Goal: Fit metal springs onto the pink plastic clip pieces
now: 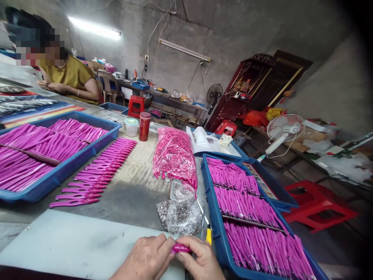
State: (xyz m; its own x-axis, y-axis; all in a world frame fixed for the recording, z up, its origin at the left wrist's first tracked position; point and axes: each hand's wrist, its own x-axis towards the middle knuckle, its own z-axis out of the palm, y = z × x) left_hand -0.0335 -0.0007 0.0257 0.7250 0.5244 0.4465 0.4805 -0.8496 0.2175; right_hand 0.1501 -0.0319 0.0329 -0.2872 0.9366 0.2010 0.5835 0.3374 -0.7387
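Observation:
Between the fingers of both hands is a glossy magenta plastic piece (pixel 181 248), with its rounded end showing. My left hand (pixel 148 254) is closed round its left part and hides most of it. On the other side, my right hand (pixel 201 256) pinches the piece with thumb and fingers. Both hands are above the right end of a pale work mat (pixel 72 249). Just beyond them lies a clear plastic bag of small metal parts (pixel 183 212). A tool with a yellow handle (pixel 209 235) lies beside my right hand.
Magenta pieces lie in a row (pixel 93 173), left of a bag of pink parts (pixel 176 155). Blue trays of long magenta pieces flank the table, one left (pixel 37 196), one right (pixel 217 229). A red tumbler (pixel 145 126) stands behind. A co-worker (pixel 72 77) sits far left.

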